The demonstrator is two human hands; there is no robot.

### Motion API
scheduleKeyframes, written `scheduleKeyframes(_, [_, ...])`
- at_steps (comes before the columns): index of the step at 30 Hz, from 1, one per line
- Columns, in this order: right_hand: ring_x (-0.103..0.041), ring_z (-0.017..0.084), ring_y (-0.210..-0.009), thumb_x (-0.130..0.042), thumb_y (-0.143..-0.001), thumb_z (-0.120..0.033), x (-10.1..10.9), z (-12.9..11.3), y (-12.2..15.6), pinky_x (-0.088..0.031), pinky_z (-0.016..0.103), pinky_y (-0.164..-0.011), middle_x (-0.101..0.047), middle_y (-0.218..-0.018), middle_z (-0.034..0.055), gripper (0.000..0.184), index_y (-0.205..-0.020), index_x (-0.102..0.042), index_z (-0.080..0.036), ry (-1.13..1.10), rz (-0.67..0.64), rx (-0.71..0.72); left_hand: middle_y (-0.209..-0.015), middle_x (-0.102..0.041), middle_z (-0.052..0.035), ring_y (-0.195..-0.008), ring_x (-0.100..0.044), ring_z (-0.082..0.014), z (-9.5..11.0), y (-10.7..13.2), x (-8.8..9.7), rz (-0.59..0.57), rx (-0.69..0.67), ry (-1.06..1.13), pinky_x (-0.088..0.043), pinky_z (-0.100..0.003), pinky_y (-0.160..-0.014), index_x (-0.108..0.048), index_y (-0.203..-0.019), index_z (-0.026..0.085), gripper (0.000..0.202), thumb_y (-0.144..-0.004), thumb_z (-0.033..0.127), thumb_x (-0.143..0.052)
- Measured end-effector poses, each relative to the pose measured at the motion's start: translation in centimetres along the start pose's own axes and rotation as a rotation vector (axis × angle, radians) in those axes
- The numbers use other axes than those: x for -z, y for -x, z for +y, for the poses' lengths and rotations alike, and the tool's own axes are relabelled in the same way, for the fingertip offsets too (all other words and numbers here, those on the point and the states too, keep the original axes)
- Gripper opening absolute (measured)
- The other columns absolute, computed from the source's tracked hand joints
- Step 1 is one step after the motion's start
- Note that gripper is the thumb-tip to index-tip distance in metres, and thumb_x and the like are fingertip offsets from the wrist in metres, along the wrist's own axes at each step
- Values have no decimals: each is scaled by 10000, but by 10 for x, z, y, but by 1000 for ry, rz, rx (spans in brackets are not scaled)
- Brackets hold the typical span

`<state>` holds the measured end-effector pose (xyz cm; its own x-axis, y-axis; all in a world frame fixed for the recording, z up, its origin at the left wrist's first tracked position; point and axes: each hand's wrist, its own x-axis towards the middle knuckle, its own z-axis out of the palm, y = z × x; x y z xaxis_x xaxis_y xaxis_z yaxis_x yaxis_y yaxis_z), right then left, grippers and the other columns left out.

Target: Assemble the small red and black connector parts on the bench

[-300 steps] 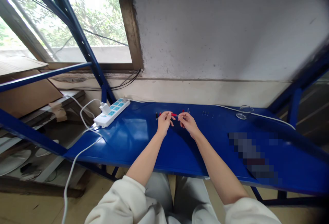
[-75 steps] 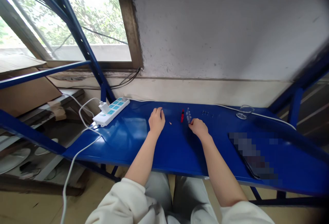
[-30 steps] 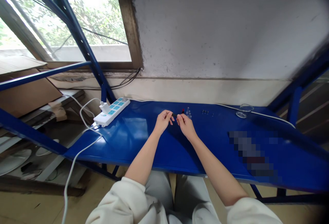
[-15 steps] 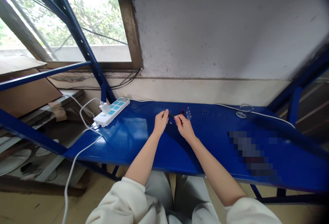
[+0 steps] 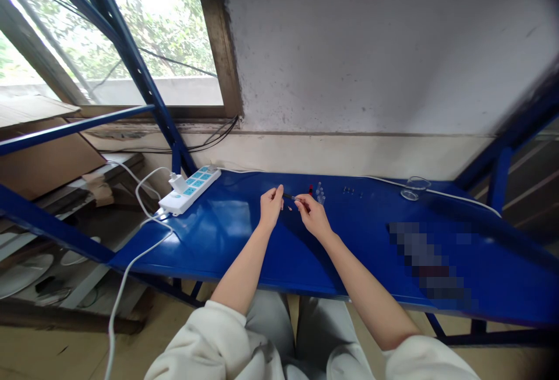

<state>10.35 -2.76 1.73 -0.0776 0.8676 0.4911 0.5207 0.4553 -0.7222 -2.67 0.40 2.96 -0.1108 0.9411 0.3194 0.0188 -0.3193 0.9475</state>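
Observation:
A thin black pen-like rod (image 5: 289,196) spans the gap between my two hands above the blue table (image 5: 209,252). My left hand (image 5: 272,205) is closed on its left end, thumb on top. The fingers of my right hand (image 5: 311,212) pinch its right end, where a paler, clear-looking tip shows. A small pinkish piece (image 5: 290,209) is seen just below the rod, between the hands. Behind my right hand stand several small clear plastic pieces (image 5: 321,194) and a small red piece (image 5: 311,189).
At the left lies a white power strip (image 5: 190,191) with a plugged-in adapter (image 5: 177,183) and trailing white cable (image 5: 126,275). Several tiny clear bits (image 5: 348,190) lie right of centre. A clear round container (image 5: 409,194) stands farther right. A blurred-out dark item (image 5: 430,263) lies at front right.
My left hand has shifted slightly to the left, showing a little more of the black rod between the hands. My right hand has barely moved.

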Motion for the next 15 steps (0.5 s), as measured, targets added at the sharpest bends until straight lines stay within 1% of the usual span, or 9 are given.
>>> scheduleKeyframes(3, [-525,127,-566,-355,-853,-394,-1,1,0,-410,245,-574,-597,-782,40,303,-1014,-516,-194,3,22,-12,-386,-376,45,-371,-379,-63,0,0,0,0,-10,6,-360,-198,-416,-374,-475,176,457,-769,508,-486])
scheduleKeyframes(8, [-510,115,-531,-379,-842,-409,-1,0,0,-422,251,-572,-613,-855,59,324,-1037,-520,-192,2,3,-23,-398,-394,45,-371,-381,-55,-1,-1,1,-25,-11,12,-365,-190,-410,-385,-484,169,455,-761,513,-494])
scheduleKeyframes(11, [-516,121,-548,-374,-844,-407,-1,2,-1,-420,251,-571,-615,-829,55,314,-999,-537,-189,23,7,-10,-422,-436,44,-368,-394,-50,1,0,0,-87,-7,50,-364,-185,-408,-442,-533,158,416,-761,501,-503])
scheduleKeyframes(15, [-531,130,-586,-371,-846,-405,-1,4,-1,-417,251,-577,-613,-850,59,307,-986,-541,-191,49,24,-10,-473,-506,30,-375,-439,-56,2,1,-1,-204,22,96,-351,-185,-396,-578,-719,140,323,-757,458,-533])
